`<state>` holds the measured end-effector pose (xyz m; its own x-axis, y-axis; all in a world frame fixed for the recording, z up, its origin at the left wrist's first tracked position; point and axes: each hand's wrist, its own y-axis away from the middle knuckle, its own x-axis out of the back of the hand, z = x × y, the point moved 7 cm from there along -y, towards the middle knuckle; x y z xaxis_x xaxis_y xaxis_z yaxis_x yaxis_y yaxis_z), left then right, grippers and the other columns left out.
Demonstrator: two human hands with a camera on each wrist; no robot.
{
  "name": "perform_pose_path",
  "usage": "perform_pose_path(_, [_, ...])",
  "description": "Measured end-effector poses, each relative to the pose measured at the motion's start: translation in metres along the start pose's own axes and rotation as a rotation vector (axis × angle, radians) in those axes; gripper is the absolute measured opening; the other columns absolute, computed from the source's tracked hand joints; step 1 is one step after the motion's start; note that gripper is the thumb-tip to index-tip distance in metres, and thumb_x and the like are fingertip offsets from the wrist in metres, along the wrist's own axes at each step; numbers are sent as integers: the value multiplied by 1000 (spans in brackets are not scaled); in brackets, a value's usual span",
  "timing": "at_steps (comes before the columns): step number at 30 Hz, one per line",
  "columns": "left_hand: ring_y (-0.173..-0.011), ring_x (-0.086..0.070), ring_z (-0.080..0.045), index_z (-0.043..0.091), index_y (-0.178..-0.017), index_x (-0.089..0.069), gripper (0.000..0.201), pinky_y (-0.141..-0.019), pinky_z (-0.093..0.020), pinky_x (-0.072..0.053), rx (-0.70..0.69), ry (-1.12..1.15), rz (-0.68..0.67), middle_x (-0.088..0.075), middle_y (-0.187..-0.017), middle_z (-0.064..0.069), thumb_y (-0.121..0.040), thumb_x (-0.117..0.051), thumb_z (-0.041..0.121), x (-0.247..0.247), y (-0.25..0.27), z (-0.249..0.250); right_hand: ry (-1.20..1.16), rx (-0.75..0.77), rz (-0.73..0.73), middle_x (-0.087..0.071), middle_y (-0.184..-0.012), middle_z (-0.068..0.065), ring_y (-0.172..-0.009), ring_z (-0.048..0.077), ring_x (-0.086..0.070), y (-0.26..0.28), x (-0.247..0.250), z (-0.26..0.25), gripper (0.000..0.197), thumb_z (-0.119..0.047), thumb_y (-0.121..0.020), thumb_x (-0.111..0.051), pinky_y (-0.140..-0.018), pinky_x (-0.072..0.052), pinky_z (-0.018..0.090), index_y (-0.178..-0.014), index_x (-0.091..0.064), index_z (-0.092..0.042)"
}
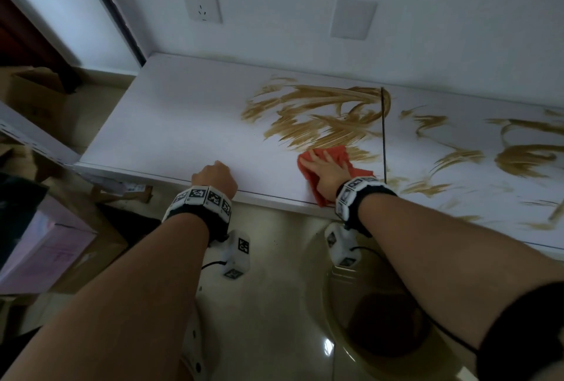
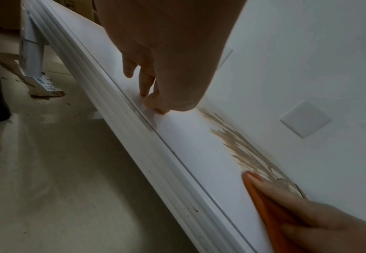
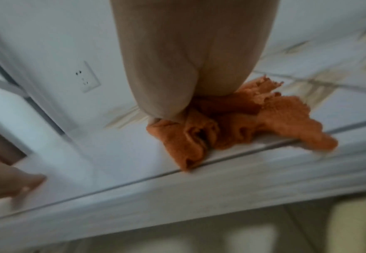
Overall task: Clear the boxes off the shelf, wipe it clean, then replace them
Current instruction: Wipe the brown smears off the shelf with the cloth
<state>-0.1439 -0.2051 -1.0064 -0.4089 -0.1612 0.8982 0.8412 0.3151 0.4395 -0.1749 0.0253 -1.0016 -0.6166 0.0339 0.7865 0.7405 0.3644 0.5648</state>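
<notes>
Cardboard boxes (image 1: 45, 246) beside smeared shelf (image 1: 183, 124); right hand (image 1: 328, 171) flat on cloth (image 1: 338, 156), left hand (image 1: 215, 177) fingers bent, empty.

Left hand (image 1: 215, 177): fingers curled under, fingertips (image 2: 144, 93) on the surface
Right hand (image 1: 328, 171): fingers spread flat, palm down, arm outstretched

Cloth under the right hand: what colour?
Orange-red cloth, pressed flat by the right hand; clearest in the head view.
</notes>
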Motion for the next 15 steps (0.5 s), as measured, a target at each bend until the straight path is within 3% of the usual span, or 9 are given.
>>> perform_pose_path(5, [-110, -56, -31, 2, -121, -49, 37, -97, -38, -44, -32, -17, 1, -58, -120, -16, -87, -38, 9, 2, 3, 1, 118, 233, -18, 6, -159, -5, -146, 26, 9, -6, -21, -71, 80, -1, -89, -48, -112, 9, 58, -149, -10, -38])
perform_pose_path(9, [-108, -57, -29, 5, -116, -55, 33, -96, -37, -43, -31, -44, 4, -60, -118, -13, -88, -40, 11, 7, 3, 3, 184, 349, -67, 2, -159, -10, -147, 21, 7, 7, -30, -68, 82, 4, -86, -48, -115, 5, 54, -148, -15, -39])
perform_pose_path(12, [-112, -54, -26, 6, -113, -58, 31, -101, -37, -39, -50, -116, 24, -58, -121, -12, -90, -39, 13, 14, 5, 10, 121, 255, -27, 0, -158, -13, -147, 17, 6, 19, -27, -25, 86, 0, -84, -57, -116, 5, 51, -147, -15, -41])
perform_pose_path(15, [-123, -47, -24, 9, -127, -52, 39, -107, -38, -33, -144, -142, 35, -51, -133, -9, -91, -37, 14, 18, 7, 22, 42, 64, 18, 2, -158, -12, -147, 17, 6, 31, -15, 24, 90, 2, -82, -57, -117, 4, 53, -147, -13, -43])
